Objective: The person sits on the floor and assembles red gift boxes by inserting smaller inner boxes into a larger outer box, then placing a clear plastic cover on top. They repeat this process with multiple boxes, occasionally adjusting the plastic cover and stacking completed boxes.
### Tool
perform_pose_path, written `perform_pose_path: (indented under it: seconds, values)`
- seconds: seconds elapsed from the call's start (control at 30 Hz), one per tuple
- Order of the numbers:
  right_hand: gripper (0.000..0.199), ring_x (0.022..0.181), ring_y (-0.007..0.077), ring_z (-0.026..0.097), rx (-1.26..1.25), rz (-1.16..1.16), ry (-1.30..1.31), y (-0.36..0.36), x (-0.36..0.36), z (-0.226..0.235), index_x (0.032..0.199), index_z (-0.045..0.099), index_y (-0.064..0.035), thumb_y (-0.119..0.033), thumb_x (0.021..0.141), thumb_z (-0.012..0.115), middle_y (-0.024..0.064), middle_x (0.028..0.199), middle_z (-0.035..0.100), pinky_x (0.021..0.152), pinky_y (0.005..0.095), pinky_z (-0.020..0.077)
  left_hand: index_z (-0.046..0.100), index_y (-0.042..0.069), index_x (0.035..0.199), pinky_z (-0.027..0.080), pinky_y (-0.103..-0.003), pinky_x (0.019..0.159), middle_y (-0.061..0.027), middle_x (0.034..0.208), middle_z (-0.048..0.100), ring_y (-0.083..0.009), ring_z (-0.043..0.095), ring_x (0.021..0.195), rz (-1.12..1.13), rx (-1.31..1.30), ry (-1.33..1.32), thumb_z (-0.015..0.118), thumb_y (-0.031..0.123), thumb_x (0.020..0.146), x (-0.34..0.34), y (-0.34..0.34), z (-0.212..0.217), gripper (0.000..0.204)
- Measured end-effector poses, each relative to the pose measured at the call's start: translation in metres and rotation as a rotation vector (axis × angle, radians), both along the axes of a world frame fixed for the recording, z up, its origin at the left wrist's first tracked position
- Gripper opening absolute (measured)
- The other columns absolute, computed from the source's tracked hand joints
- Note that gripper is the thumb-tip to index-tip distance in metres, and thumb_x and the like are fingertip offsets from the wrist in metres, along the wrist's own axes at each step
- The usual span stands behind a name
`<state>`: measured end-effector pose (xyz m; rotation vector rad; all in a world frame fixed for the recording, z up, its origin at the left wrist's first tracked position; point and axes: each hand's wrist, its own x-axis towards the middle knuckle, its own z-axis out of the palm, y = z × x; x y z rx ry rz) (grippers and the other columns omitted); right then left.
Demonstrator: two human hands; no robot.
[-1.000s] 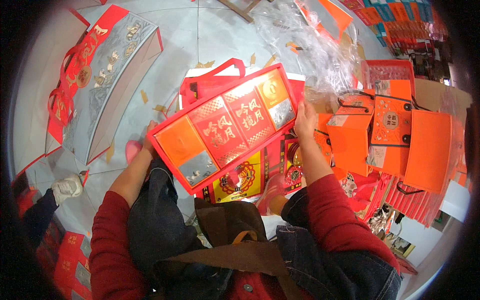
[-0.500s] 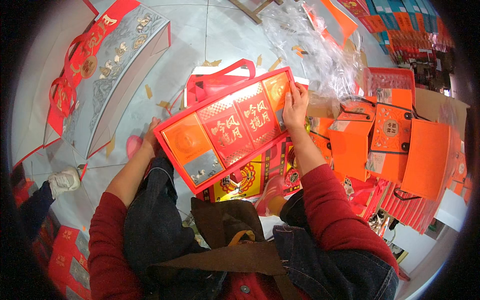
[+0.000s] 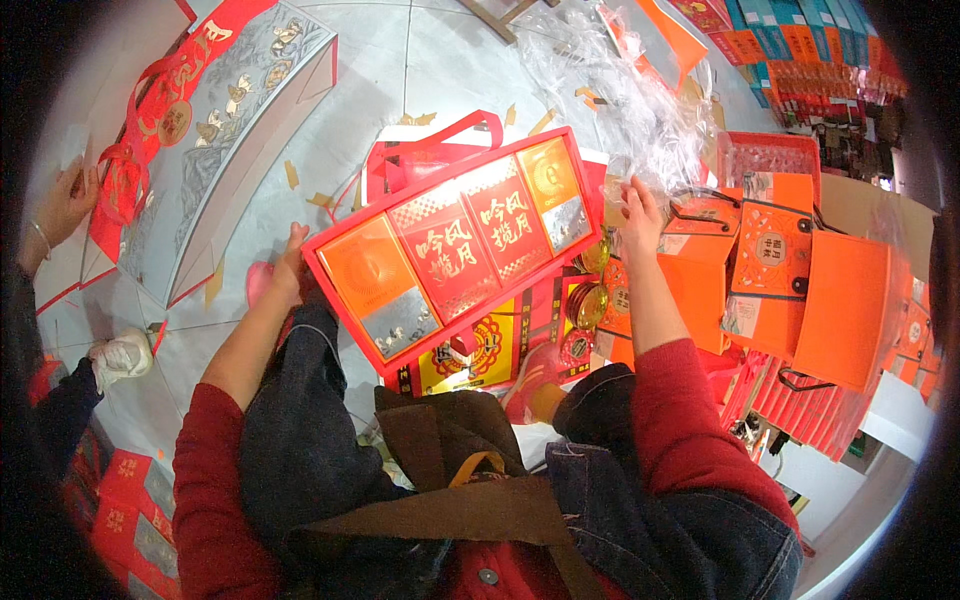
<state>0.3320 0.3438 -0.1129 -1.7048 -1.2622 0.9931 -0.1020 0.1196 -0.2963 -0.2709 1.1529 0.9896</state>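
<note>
A shallow red gift box [image 3: 455, 335] lies tilted in front of me, its left end nearer than its right. Small orange-and-grey boxes fill its two ends, with red boxes with gold lettering between them. At the left end, my left hand [image 3: 284, 272] grips the rim; some of its fingers are out of sight behind the edge. My right hand [image 3: 641, 218] is off the box, just beyond its right end, fingers apart and holding nothing. Under the far side is a red and white bag [image 3: 440, 137] with red handles. Round gold tins [image 3: 588, 303] show below the right end.
Orange carrier boxes [image 3: 765, 255] with dark handles are piled at right, near crumpled clear plastic [image 3: 650, 110]. A large grey-and-red box [image 3: 240, 130] with red ribbon stands at left. Another person's hand [image 3: 65, 210] is beside it. Brown scraps [image 3: 291, 175] lie on the floor.
My right hand has let go of the gift box's right end and moved off to the right. The box has shifted slightly left. Another person's hand has come in at the left.
</note>
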Motion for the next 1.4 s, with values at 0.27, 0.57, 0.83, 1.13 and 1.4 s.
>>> perform_pose_path:
  seconds: [0.27,0.57,0.83,1.13,1.4]
  values:
    - [0.019,0.085,0.0213,0.061,0.173,0.272,-0.58,-0.033,-0.014,-0.017,0.1,0.064,-0.0002,-0.008,0.083,0.058,0.0118,0.092,0.063,0.078,0.0292,0.047,0.038,0.013,0.136,0.033,-0.049,0.095,-0.0111,0.136,0.039,-0.0271,0.038,0.119,-0.039,0.15,0.167,0.041,0.068,0.083,-0.021,-0.022,-0.023,0.077]
    - [0.022,0.086,0.0364,0.057,0.175,0.41,-0.917,-0.022,-0.053,-0.021,0.095,0.065,0.0012,-0.01,0.08,0.054,0.0213,0.089,0.058,0.08,0.0413,0.046,0.037,0.01,0.136,0.034,-0.04,0.099,-0.0114,0.135,0.041,-0.0236,0.04,0.121,-0.105,0.232,0.162,0.038,0.06,0.089,-0.011,-0.006,0.017,0.069]
    - [0.024,0.054,0.0104,0.056,-0.199,-0.027,-0.167,-0.027,-0.049,-0.025,0.107,0.062,0.0016,-0.006,0.085,0.053,0.0088,0.08,0.063,0.049,0.0246,0.0466,0.04,0.013,0.135,0.034,-0.038,0.098,-0.0083,0.132,0.045,-0.0222,0.042,0.118,-0.131,0.234,0.166,0.038,0.061,0.089,-0.013,-0.009,0.022,0.067]
    - [0.022,0.097,0.0326,0.056,-0.024,0.547,-1.184,-0.002,-0.053,-0.023,0.095,0.067,-0.0072,-0.014,0.083,0.05,0.0177,0.1,0.059,0.085,0.0404,0.0446,0.038,0.009,0.135,0.033,-0.036,0.101,-0.013,0.133,0.044,-0.023,0.043,0.12,-0.163,0.309,0.153,0.034,0.058,0.091,-0.008,-0.001,0.043,0.066]
    - [0.073,0.134,0.0418,0.016,0.364,0.688,-1.08,-0.036,-0.091,-0.06,0.138,0.02,0.0073,-0.044,0.091,0.043,0.0243,0.146,0.017,0.108,0.0521,0.0163,0.045,0.008,0.132,0.036,-0.03,0.1,-0.0085,0.128,0.05,-0.0164,0.048,0.115,-0.613,0.765,0.584,0.066,0.022,0.081,-0.007,0.018,0.123,0.057]
